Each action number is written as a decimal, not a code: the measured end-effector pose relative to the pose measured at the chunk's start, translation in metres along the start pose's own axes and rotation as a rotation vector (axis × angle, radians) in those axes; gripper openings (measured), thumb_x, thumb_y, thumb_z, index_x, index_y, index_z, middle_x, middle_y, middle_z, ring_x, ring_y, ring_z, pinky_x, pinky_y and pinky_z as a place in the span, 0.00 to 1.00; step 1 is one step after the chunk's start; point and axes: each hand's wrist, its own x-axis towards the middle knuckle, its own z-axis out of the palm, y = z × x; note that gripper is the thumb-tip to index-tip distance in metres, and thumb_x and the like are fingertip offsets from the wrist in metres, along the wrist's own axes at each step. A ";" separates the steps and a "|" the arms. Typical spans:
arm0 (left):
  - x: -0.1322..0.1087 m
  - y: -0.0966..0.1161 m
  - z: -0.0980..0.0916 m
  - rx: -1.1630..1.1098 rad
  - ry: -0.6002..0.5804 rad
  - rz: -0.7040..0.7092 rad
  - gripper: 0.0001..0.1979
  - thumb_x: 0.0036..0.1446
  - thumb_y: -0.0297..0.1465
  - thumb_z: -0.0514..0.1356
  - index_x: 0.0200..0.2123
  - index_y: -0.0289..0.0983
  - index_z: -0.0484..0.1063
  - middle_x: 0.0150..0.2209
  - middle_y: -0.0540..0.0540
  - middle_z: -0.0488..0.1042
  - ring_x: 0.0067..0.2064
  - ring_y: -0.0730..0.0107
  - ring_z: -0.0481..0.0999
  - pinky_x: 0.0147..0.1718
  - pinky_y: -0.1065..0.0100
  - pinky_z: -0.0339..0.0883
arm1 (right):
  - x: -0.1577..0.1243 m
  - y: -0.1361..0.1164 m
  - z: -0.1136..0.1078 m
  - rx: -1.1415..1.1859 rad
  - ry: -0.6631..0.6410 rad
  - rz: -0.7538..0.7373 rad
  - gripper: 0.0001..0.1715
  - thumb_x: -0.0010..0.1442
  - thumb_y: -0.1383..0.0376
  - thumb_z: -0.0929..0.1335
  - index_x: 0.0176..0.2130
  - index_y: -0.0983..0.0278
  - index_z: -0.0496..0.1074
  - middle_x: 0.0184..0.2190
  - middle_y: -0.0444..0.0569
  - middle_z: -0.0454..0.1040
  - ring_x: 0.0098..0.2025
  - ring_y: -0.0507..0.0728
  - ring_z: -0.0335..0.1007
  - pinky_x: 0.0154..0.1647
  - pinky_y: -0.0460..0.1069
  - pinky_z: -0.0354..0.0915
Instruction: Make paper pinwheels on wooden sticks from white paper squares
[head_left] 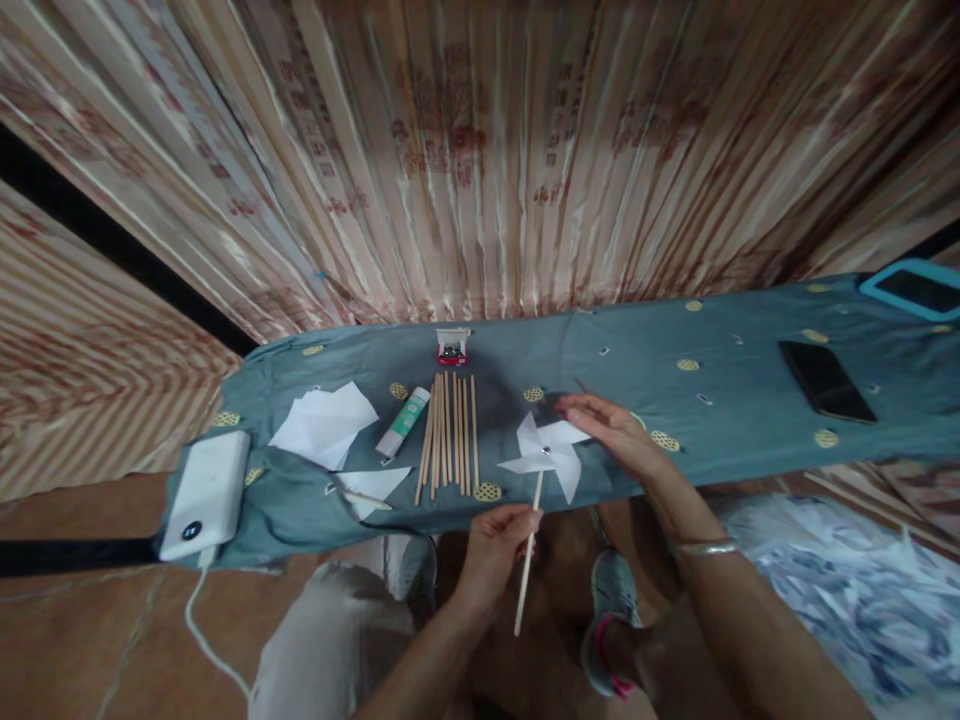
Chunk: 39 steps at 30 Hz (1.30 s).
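A white paper pinwheel [546, 452] on a thin wooden stick [527, 565] lies at the front edge of a grey-blue cloth-covered board [735, 420]. My left hand [496, 548] is closed round the stick a little below the wheel. My right hand [611, 430] rests on the cloth with its fingertips touching the pinwheel's right blade; the fingers are together and slightly curled. A silver bangle sits on my right wrist.
Several wooden sticks [450, 435] lie in a row left of the pinwheel, with a glue tube [403, 422], white paper sheets [325, 424], a small red box [452, 347] and a white power bank [205, 493]. A black phone [825, 380] and a blue-cased device [911, 288] lie right. Curtain behind.
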 end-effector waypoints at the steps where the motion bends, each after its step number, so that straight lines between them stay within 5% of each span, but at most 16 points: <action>1: 0.001 -0.005 -0.001 0.011 0.011 -0.012 0.18 0.30 0.41 0.74 0.23 0.33 0.79 0.17 0.52 0.67 0.19 0.81 0.60 0.21 0.74 0.52 | -0.001 0.001 -0.003 -0.045 0.010 -0.007 0.35 0.44 0.44 0.73 0.45 0.62 0.72 0.48 0.55 0.76 0.50 0.63 0.71 0.53 0.57 0.64; 6: 0.002 -0.027 -0.005 0.036 0.075 -0.053 0.20 0.30 0.42 0.74 0.25 0.34 0.81 0.19 0.50 0.70 0.20 0.80 0.63 0.22 0.74 0.53 | -0.004 -0.001 -0.021 -0.370 0.027 -0.096 0.30 0.47 0.48 0.72 0.45 0.62 0.72 0.48 0.54 0.75 0.48 0.63 0.71 0.51 0.58 0.65; 13: 0.006 -0.031 -0.001 -0.042 0.114 -0.111 0.22 0.25 0.42 0.75 0.24 0.33 0.80 0.19 0.50 0.70 0.21 0.79 0.64 0.23 0.74 0.56 | 0.008 -0.023 -0.009 -0.843 -0.329 -0.023 0.13 0.51 0.57 0.71 0.36 0.62 0.75 0.32 0.47 0.77 0.35 0.56 0.72 0.35 0.50 0.64; 22: 0.002 -0.029 0.005 -0.107 0.098 -0.160 0.25 0.21 0.45 0.75 0.24 0.35 0.80 0.20 0.51 0.71 0.22 0.80 0.64 0.24 0.74 0.58 | 0.029 -0.033 0.004 -1.019 -0.627 0.002 0.16 0.47 0.54 0.74 0.31 0.64 0.75 0.27 0.44 0.74 0.30 0.54 0.69 0.31 0.48 0.57; 39: 0.002 -0.032 0.009 -0.146 0.062 -0.177 0.24 0.24 0.44 0.75 0.25 0.35 0.79 0.22 0.51 0.72 0.23 0.80 0.65 0.24 0.75 0.58 | 0.027 -0.033 0.006 -1.117 -0.606 -0.010 0.16 0.48 0.54 0.73 0.31 0.63 0.75 0.27 0.44 0.74 0.30 0.54 0.68 0.29 0.47 0.55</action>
